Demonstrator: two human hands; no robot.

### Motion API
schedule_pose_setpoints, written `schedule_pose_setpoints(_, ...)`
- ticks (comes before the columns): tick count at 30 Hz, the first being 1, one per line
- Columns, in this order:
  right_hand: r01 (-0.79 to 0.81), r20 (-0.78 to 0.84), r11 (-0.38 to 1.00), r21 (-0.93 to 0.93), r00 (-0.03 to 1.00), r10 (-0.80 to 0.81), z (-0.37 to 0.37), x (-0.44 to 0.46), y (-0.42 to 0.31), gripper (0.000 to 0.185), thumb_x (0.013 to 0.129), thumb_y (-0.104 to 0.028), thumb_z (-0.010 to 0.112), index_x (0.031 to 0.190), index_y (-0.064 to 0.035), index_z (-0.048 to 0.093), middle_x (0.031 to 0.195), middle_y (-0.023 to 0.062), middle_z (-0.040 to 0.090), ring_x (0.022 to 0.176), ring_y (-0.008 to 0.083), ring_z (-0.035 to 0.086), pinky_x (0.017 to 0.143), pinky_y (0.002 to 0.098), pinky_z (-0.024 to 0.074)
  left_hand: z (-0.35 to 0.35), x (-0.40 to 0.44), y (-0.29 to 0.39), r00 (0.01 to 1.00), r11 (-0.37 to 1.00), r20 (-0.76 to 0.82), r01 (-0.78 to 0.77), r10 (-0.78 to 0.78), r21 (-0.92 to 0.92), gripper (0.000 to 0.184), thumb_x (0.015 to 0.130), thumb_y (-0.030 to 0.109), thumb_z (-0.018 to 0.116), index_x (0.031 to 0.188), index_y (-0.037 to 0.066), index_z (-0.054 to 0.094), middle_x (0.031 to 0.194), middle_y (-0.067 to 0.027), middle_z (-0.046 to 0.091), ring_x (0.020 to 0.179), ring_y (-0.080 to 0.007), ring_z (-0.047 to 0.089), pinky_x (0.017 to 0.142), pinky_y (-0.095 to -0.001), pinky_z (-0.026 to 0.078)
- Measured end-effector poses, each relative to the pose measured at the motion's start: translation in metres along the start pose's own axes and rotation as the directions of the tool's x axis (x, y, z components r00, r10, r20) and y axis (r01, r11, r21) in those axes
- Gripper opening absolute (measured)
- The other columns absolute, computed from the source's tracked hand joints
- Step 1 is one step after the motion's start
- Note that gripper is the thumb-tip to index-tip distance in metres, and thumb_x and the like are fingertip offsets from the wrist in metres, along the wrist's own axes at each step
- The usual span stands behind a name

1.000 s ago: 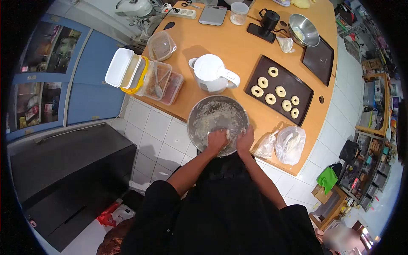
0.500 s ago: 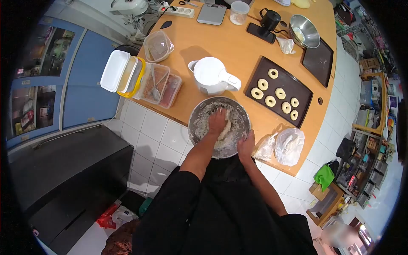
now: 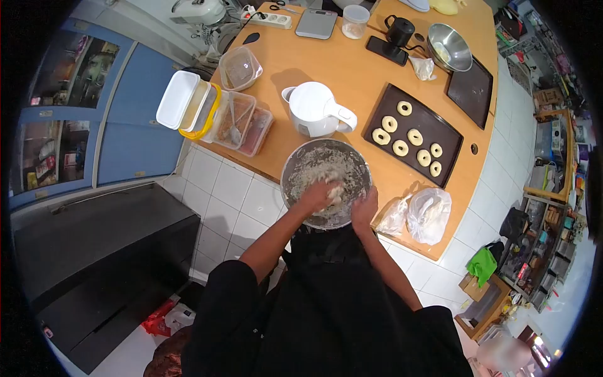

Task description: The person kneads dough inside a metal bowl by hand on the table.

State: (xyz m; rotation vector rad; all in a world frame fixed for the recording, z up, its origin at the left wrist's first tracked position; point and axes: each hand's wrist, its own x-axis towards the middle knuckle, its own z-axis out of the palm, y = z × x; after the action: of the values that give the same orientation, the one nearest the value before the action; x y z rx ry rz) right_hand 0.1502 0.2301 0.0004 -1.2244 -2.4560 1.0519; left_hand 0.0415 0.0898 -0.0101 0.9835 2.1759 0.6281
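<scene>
A metal bowl [image 3: 294, 164] stands at the table's front edge, its inner wall smeared with pale, floury dough [image 3: 326, 169]. My left hand [image 3: 318, 195] is inside the bowl, its fingers curled into the dough and partly hidden by it. At the bowl's right rim is my right hand [image 3: 364, 208], its fingers closed over the rim. Just behind the bowl sits a white pitcher [image 3: 312, 108]. To the right lie a small bag of white powder [image 3: 394, 217] and a larger plastic bag [image 3: 429, 215].
A dark tray [image 3: 409, 158] holds several dough rings. Plastic containers [image 3: 233, 122] stand at the left. Farther back on the wooden table [image 3: 339, 63] are a scale [image 3: 316, 24], a clear jar [image 3: 355, 22], a black kettle [image 3: 399, 30], a steel bowl [image 3: 450, 47] and another tray [image 3: 471, 94].
My left hand first reached toward the back of the bowl, then came back to its middle. My right hand stays at the right rim. The dough has shifted within the bowl.
</scene>
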Motion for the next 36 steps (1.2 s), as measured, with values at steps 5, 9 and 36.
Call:
schedule_pose_setpoints(5,0.005,-0.019,0.999,0.053,1.000,-0.004,0.001,0.003,0.001,0.032,0.078,0.002,0.054,0.110,0.0020,0.051,0.100,0.0254,0.059,0.098,0.0461,0.056,0.083,0.0503,0.0444,0.019,-0.032,0.000,0.978,0.998,0.205,0.051,-0.040,-0.044,0.063,0.083,0.025,0.060,0.143,0.021,0.043,0.129,-0.0265,0.054,0.122,-0.0445,0.049,0.108,-0.0521,0.035)
schedule_pose_setpoints(9,-0.033,0.019,0.999,-0.035,0.999,0.034,0.003,0.003,0.007,0.031,0.078,0.002,0.054,0.109,0.0020,0.050,0.100,0.0255,0.058,0.097,0.0463,0.057,0.082,0.0506,0.0444,0.007,-0.021,0.017,0.954,0.959,0.139,0.278,-0.267,-0.062,0.062,0.079,0.027,0.063,0.137,0.013,0.048,0.125,-0.0231,0.057,0.119,-0.0400,0.052,0.101,-0.0500,0.041)
schedule_pose_setpoints(36,-0.032,0.061,0.998,-0.053,0.998,0.036,-0.003,0.003,0.007,0.021,0.081,0.000,0.053,0.100,0.0010,0.044,0.090,0.0278,0.057,0.089,0.0488,0.056,0.076,0.0529,0.0429,0.040,0.080,-0.018,0.668,0.855,-0.571,0.504,-0.476,-0.123,0.051,0.074,0.016,0.070,0.119,0.005,0.049,0.105,-0.0171,0.063,0.103,-0.0348,0.059,0.084,-0.0495,0.047)
